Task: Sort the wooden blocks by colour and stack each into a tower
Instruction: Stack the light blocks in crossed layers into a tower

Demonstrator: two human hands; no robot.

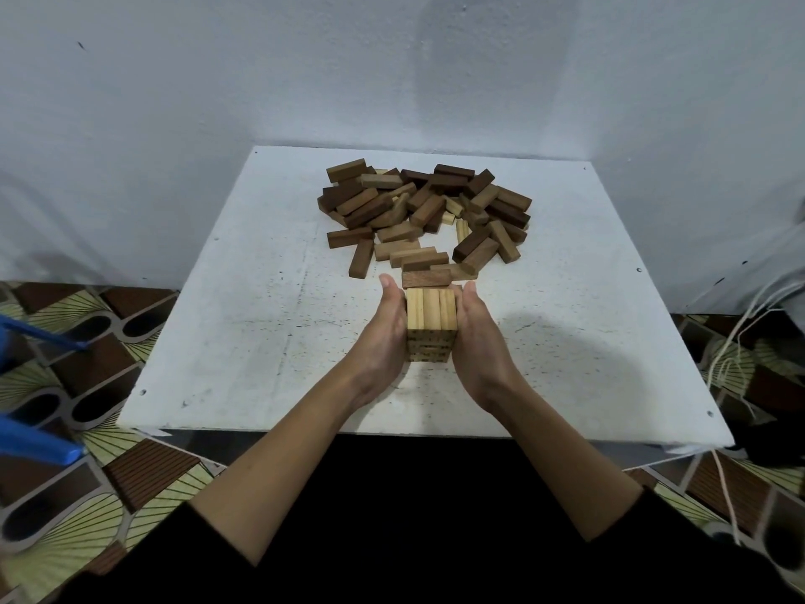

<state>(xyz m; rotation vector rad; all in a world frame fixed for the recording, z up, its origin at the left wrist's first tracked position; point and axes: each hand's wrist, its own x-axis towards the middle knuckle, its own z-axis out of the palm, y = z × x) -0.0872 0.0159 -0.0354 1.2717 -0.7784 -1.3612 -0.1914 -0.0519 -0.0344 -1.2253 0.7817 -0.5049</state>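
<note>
pale tower, three blocks across; left grip and right grip press it, fingers straight.

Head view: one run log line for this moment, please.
light tower: several layers; left hand: flat against it; right hand: flat against it; block pile: unsorted

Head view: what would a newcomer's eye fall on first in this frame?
First, the small tower of pale blocks near the middle of the white table, pressed between the left hand and the right hand, both flat against its sides. Behind it, toward the wall, sprawls a loose heap of mostly brown blocks, with a few pale ones mixed in.
</note>
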